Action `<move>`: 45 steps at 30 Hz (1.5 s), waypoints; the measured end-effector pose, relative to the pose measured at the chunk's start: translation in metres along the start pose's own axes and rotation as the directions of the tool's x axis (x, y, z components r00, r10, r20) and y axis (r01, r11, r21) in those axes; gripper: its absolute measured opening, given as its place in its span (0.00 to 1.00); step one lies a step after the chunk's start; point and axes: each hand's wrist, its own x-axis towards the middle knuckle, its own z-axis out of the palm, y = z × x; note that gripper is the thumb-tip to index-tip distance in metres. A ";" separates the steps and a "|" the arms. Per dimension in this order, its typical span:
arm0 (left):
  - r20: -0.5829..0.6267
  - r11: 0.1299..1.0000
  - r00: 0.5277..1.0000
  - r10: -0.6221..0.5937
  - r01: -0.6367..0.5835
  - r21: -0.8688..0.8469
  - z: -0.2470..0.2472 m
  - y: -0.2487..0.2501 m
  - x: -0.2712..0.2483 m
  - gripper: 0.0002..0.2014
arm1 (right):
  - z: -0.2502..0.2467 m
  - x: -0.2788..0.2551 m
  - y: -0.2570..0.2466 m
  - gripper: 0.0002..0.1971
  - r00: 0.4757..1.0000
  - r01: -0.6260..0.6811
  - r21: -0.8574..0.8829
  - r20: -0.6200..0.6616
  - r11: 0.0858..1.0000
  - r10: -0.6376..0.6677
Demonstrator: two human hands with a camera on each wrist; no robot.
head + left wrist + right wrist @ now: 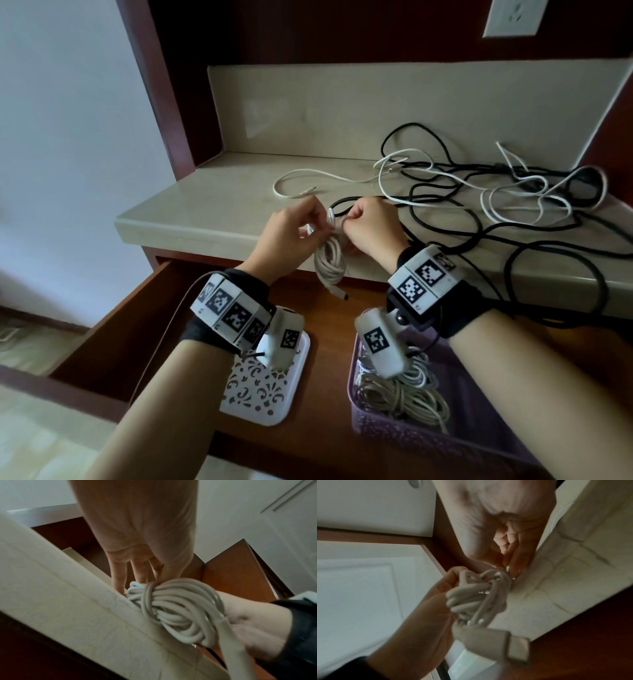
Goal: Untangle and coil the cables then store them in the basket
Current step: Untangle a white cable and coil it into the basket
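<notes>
Head view: my left hand (pixel 287 229) and right hand (pixel 368 228) both pinch the top of the white cable coil (pixel 329 262), frame centre. Coil hangs lengthwise below my fingertips; purple basket (pixel 431 442) lies lower right, nearer my right hand.

Dim, soft indoor light; wrist views blurred, perhaps from motion, with wide-angle bending at edges.

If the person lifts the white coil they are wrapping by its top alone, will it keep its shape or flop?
The white coil will probably sag rather than stay round: its loops already hang long and narrow below both hands. A turn wrapped across the bundle should likely keep the loops together. The loose plug end dangles free and may swing.
</notes>
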 end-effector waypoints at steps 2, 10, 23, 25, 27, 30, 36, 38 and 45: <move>0.028 1.000 0.999 0.016 -0.016 0.000 0.000 0.001 -0.001 0.13 | 0.000 0.000 0.001 0.05 0.999 -0.035 -0.022 0.030 0.999 0.036; -0.074 0.986 0.988 -0.133 0.125 -0.107 0.007 0.007 -0.001 0.13 | -0.029 -0.008 -0.006 0.11 0.931 -0.286 0.314 0.314 0.905 0.185; 0.067 0.833 0.845 -0.531 0.507 0.220 -0.003 0.018 0.003 0.19 | -0.025 -0.024 -0.005 0.11 0.927 -0.207 0.235 0.357 0.950 0.113; 0.081 0.819 0.816 -0.572 0.574 0.001 -0.010 0.016 0.004 0.15 | -0.026 -0.027 -0.009 0.11 0.905 -0.269 0.334 0.409 0.903 0.119; 0.134 0.750 0.773 -0.620 0.634 -0.189 -0.014 0.017 0.002 0.14 | -0.026 -0.028 -0.013 0.11 0.898 -0.296 0.390 0.425 0.872 0.115; 0.151 0.660 0.764 -0.627 0.624 -0.419 -0.018 0.028 0.001 0.16 | -0.027 -0.027 -0.018 0.11 0.932 -0.199 0.384 0.358 0.901 0.053; 0.228 0.481 0.815 -0.533 0.513 -0.711 -0.022 0.042 0.002 0.34 | -0.037 -0.023 -0.030 0.18 0.968 0.090 0.174 0.216 0.981 -0.127; 0.225 0.507 0.845 -0.485 0.481 -0.716 -0.020 0.045 0.000 0.33 | -0.040 -0.022 -0.029 0.15 0.961 0.137 0.133 0.221 0.982 -0.164; 0.159 0.403 0.833 -0.530 0.413 -0.817 -0.005 0.041 0.004 0.12 | -0.050 -0.023 -0.014 0.23 0.941 0.128 0.249 0.275 0.960 -0.196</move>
